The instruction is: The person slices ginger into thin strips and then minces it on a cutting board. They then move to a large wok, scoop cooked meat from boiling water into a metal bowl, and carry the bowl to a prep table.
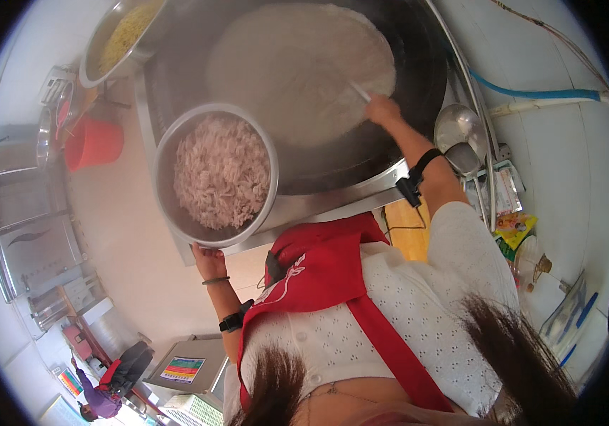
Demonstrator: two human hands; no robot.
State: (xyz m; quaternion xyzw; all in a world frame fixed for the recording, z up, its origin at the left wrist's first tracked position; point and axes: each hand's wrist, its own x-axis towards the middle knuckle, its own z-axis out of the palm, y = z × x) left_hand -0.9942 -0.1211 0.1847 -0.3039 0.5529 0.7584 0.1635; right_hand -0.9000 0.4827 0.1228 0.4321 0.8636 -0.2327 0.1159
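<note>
My left hand (210, 262) grips the near rim of a large metal bowl (163, 199). Pale pinkish shredded or sliced meat (222, 170) fills much of the bowl, which sits at the left front edge of a big black wok (421, 64). Around a light-coloured handle (359, 90) my right hand (384, 110) is closed, over the wok's right side. The handle's far end dips into cloudy, pale liquid (294, 69) and is hidden there. Steam blurs the wok's left part.
A metal bowl of yellow food (129, 37) stands at the far left of the stove. On the right lie a metal ladle (460, 130) and food packets (515, 229) beside a tiled wall. A red bucket (94, 142) is on the floor. Another person (103, 391) stands at lower left.
</note>
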